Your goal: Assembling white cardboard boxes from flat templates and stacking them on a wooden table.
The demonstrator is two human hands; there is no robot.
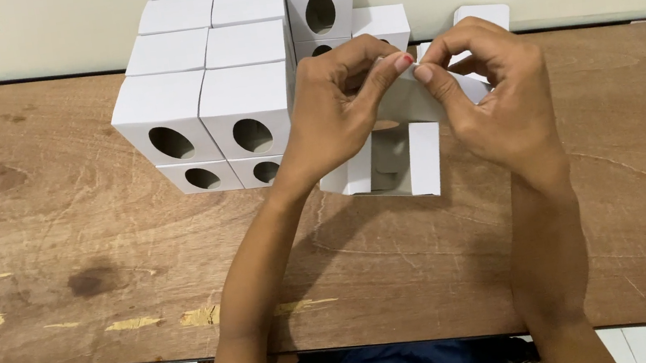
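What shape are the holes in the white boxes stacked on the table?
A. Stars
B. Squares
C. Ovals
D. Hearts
C: each finished box in the stack of white boxes has a dark oval hole cut into its front face, seen on the wooden table.

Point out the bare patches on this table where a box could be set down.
Bare wood lies left of the stacked white boxes to the table edge, along the near edge, and right of the right hand. Crowded: the back centre, where the stack meets the open box both the left hand and the right grip.
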